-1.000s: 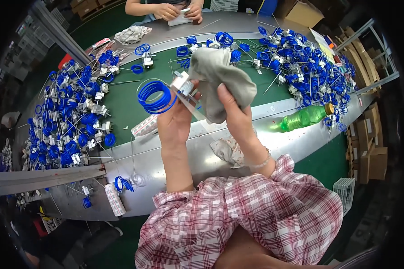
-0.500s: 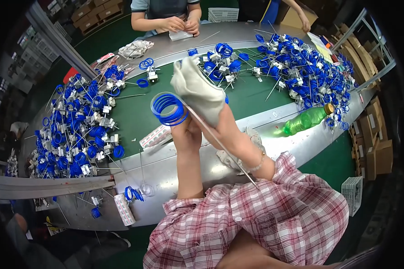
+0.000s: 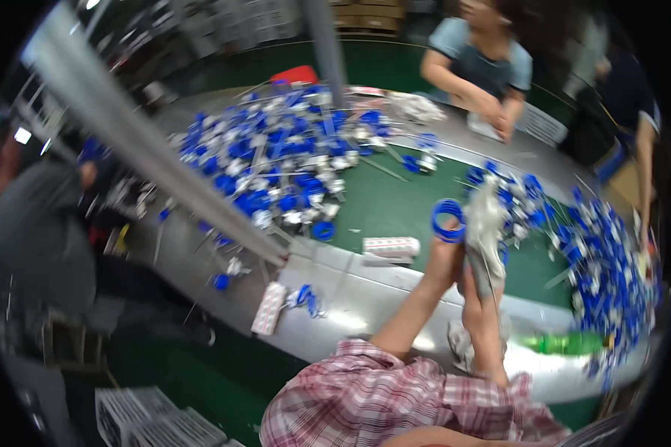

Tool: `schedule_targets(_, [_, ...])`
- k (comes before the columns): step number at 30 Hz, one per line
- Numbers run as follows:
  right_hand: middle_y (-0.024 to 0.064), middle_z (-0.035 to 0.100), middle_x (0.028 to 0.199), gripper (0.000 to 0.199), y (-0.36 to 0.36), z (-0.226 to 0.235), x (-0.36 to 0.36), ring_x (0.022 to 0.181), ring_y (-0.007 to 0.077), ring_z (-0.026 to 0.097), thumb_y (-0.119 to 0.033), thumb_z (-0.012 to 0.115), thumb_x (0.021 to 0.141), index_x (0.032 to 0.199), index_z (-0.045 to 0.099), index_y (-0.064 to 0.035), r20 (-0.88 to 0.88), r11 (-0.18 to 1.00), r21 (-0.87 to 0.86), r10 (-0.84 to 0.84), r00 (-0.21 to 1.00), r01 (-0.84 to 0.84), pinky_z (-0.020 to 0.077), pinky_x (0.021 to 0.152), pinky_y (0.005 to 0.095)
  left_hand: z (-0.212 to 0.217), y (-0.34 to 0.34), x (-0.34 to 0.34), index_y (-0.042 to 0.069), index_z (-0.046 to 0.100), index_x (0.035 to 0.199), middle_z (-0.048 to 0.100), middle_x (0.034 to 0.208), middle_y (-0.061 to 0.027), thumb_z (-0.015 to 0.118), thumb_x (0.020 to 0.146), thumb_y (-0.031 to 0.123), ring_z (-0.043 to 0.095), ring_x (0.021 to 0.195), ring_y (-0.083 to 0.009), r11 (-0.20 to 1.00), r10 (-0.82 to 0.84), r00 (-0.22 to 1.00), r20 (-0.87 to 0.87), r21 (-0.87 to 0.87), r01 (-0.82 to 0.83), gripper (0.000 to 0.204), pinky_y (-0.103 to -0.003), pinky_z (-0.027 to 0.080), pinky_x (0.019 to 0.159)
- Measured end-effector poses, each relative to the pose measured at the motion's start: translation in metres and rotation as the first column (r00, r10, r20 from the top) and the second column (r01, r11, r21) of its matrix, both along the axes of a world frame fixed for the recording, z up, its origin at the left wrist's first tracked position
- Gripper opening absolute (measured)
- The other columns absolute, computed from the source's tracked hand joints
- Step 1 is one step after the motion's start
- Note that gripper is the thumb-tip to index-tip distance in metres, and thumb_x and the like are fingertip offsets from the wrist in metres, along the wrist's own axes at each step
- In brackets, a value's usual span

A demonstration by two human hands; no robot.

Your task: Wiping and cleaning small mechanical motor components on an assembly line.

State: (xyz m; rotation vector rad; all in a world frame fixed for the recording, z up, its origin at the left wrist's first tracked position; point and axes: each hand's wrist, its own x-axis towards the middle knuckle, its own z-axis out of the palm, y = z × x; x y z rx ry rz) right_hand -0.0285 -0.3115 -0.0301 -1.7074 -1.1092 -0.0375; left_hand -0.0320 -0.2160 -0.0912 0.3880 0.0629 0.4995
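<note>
In the middle right of the head view, my bare left hand (image 3: 446, 257) is closed on a blue coil (image 3: 448, 220) of thin tubing, held upright above the green work surface (image 3: 395, 197). Close against it on the right is my right hand (image 3: 484, 227), its fingers inside a whitish cloth glove and seemingly folded together. What lies within them is hidden. A thin metal rod (image 3: 490, 279) runs down along the right palm and wrist. Motion smears both hands. Just left of them lies a white box with a red pattern (image 3: 391, 246).
Heaped blue coils with white blocks (image 3: 276, 160) fill the left; another heap (image 3: 615, 261) lies right. A green bottle (image 3: 570, 343) rests on the metal edge. A slanting metal post (image 3: 171, 160) crosses the left. One person (image 3: 481, 71) works opposite; another (image 3: 48, 231) sits at left.
The whole view has swung left, so the table and both hands appear farther right. The seated person at left now shows more. My left hand still holds the coil beside the gloved hand.
</note>
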Motion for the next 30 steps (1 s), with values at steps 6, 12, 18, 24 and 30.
schedule_targets(6, [0.0113,0.051,0.11,0.03,0.004,-0.008,0.022,0.099,0.0179,0.049,-0.014,0.049,0.086,0.11,0.049,0.0042,-0.367,0.975,0.205,-0.003,0.93,0.084,0.0355,0.087,0.0272,0.012,-0.013,-0.017,0.001,0.054,0.098,0.056,0.09,-0.0007,0.05,0.085,0.015,0.049,0.081,-0.0071,0.61,0.481,0.876,0.034,0.705,-0.362,0.02,-0.023,0.041,0.073])
schedule_targets(12, [0.0135,0.056,0.103,0.03,0.018,0.004,-0.002,0.094,0.019,0.052,-0.01,0.049,0.084,0.108,0.049,0.0073,0.062,0.993,0.107,-0.062,0.996,0.055,0.038,0.084,0.0293,0.008,0.01,-0.005,0.001,0.053,0.102,0.054,0.098,-0.0038,0.048,0.087,0.019,0.049,0.086,-0.0089,0.841,0.332,0.943,0.022,0.447,-0.307,0.024,-0.024,0.04,0.076])
schedule_targets(18, [0.0065,0.056,0.095,0.025,0.02,-0.004,0.024,0.083,0.0113,0.052,-0.013,0.049,0.086,0.103,0.054,0.0058,-0.514,0.994,-0.053,-0.105,0.851,0.091,0.0393,0.075,0.0241,0.025,0.009,-0.019,0.003,0.053,0.087,0.053,0.082,0.0007,0.044,0.089,0.014,0.046,0.075,-0.0074,0.86,0.258,0.963,-0.08,0.473,-0.191,0.015,-0.023,0.039,0.067])
schedule_targets(24, [0.0051,0.055,0.09,0.029,0.026,-0.025,0.021,0.083,0.0115,0.05,-0.014,0.049,0.086,0.109,0.049,0.0043,-0.284,0.992,0.106,-0.032,0.958,0.065,0.0388,0.074,0.0248,0.018,0.011,-0.011,0.003,0.052,0.095,0.053,0.088,-0.0033,0.045,0.087,0.011,0.049,0.081,-0.0095,0.962,0.175,0.982,0.072,0.199,-0.186,0.013,-0.023,0.039,0.074])
schedule_targets(30, [0.0104,0.053,0.108,0.028,0.033,-0.037,0.031,0.099,0.0154,0.049,-0.012,0.047,0.087,0.108,0.05,0.0051,-0.408,0.996,0.084,0.009,0.913,0.027,0.0364,0.084,0.0262,-0.013,0.017,-0.002,0.003,0.048,0.104,0.052,0.102,-0.0046,0.045,0.087,0.013,0.049,0.095,-0.0121,0.962,0.151,0.981,0.121,0.211,-0.174,0.02,-0.026,0.038,0.084])
